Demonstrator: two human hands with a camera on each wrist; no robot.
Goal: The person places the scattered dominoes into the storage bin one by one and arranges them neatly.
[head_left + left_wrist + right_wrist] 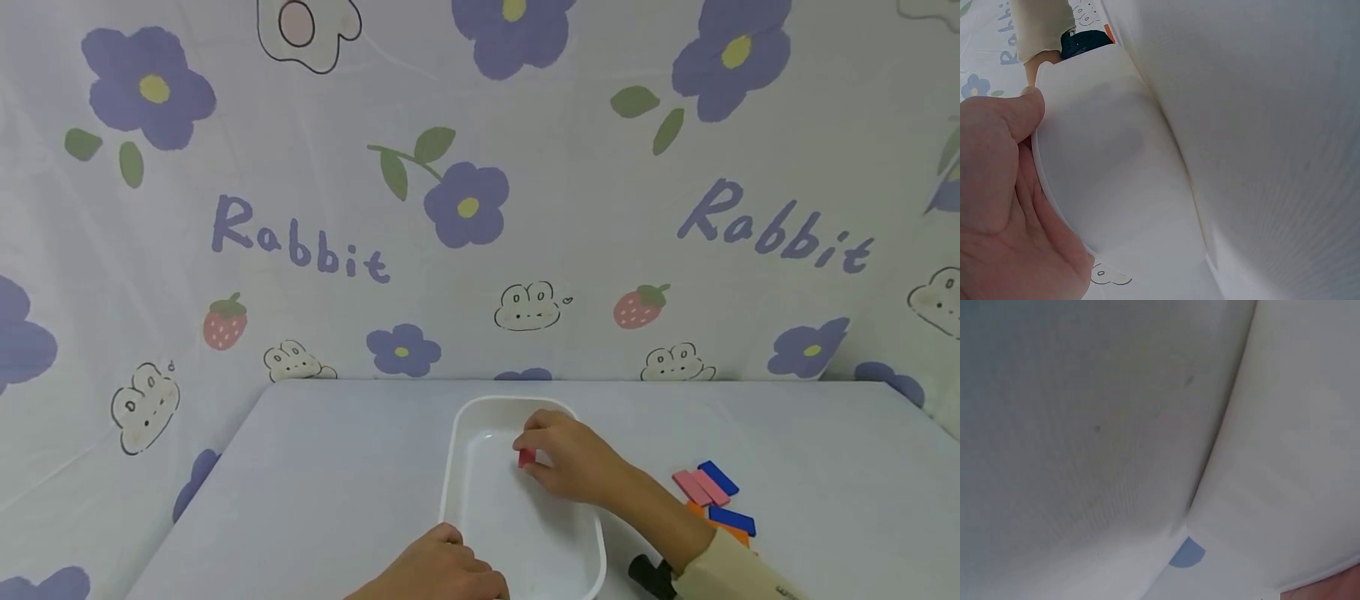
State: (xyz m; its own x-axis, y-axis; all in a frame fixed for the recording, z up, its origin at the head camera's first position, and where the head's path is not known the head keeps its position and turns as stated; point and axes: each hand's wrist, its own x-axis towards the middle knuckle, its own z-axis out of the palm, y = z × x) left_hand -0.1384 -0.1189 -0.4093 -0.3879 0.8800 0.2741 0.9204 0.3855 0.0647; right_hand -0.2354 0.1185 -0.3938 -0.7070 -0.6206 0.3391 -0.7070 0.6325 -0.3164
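In the head view, the right hand (pixel 573 458) pinches a red block (pixel 527 457) over the white tray (pixel 513 533), lower centre; the left hand (pixel 442 571) grips its rim (pixel 450 467), bottom. Left wrist: that grip, left. Right wrist: tray wall (pixel 1297 444), right.

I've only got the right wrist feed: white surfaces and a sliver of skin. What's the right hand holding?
Observer: In the head view, the right hand pinches a red block.
Operator: Left hand?
Observer: The left hand grips the rim of the white tray, thumb over the edge in the left wrist view.
Operator: More blocks around?
Observer: Yes: blue blocks, pink blocks and orange blocks on the table, right of the tray.
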